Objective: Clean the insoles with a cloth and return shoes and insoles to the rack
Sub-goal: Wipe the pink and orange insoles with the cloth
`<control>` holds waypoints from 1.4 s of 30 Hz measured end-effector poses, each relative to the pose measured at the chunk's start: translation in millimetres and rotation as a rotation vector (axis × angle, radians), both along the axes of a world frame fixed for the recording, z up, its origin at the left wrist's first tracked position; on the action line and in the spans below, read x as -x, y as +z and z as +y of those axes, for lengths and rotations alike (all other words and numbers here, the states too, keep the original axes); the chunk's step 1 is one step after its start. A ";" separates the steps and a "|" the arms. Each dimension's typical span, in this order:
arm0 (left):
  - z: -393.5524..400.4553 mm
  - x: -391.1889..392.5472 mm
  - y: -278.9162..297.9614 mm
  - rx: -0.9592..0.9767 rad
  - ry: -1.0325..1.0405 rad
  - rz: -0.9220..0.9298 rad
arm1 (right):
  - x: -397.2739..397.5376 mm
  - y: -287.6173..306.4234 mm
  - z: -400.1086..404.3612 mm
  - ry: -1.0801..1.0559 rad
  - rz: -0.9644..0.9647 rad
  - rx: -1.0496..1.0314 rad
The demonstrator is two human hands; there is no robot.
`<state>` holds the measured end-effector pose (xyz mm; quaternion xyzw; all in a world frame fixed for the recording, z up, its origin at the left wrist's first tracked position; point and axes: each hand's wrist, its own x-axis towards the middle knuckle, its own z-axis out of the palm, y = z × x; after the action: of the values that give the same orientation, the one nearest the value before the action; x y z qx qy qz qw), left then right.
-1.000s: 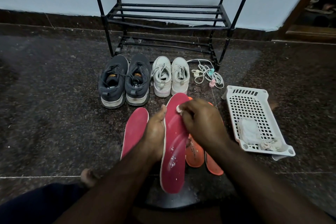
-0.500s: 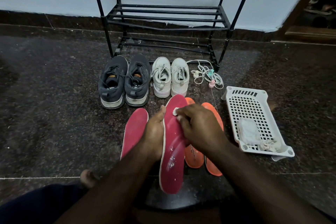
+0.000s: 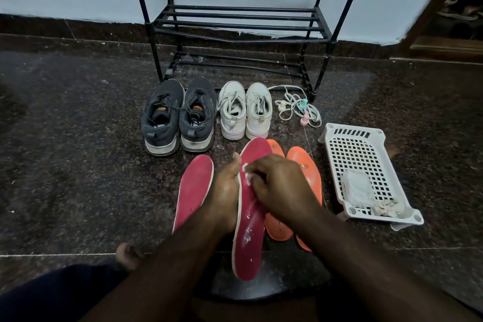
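A black metal shoe rack (image 3: 239,26) with bare slatted shelves stands against a pale wall on a dark speckled stone floor (image 3: 73,154). In front of it sit a pair of dark grey lace-up trainers (image 3: 177,117) and, just beside them, a pair of white sneakers (image 3: 244,111). To the right lies a white perforated plastic basket (image 3: 358,154), holding a pale folded pack (image 3: 356,188) and a crumpled rag (image 3: 386,209) at its near end. A red foam insole (image 3: 249,232), flecked with white residue, is held above the floor: the left hand (image 3: 226,196) grips its left edge, thumb along the rim, while the right hand (image 3: 281,185) pinches a small white cloth (image 3: 246,172) against its upper surface, fingers curled. A second red insole (image 3: 194,188) lies flat on the floor to the left; two orange insoles (image 3: 305,172) lie to the right, partly hidden behind the hands. A tangle of white cord (image 3: 296,108) with small pastel clips rests near the rack's right leg.
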<state>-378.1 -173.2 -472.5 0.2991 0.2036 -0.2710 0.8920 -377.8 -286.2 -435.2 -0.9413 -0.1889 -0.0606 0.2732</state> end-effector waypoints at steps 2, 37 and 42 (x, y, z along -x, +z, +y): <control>1.5 -1.6 -0.9 -0.008 0.000 0.011 | 8.1 -2.2 5.2 0.031 0.025 -0.013; 19.4 -9.9 13.3 0.125 0.076 0.014 | 22.0 15.9 -0.9 0.075 0.160 -0.004; 24.6 -11.2 17.9 0.159 0.127 0.021 | 25.9 17.4 4.6 0.106 0.233 0.013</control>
<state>-366.9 -148.6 -454.5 0.2108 0.2093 -0.2324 0.9262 -403.7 -281.6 -417.8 -0.9323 -0.2061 0.0647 0.2900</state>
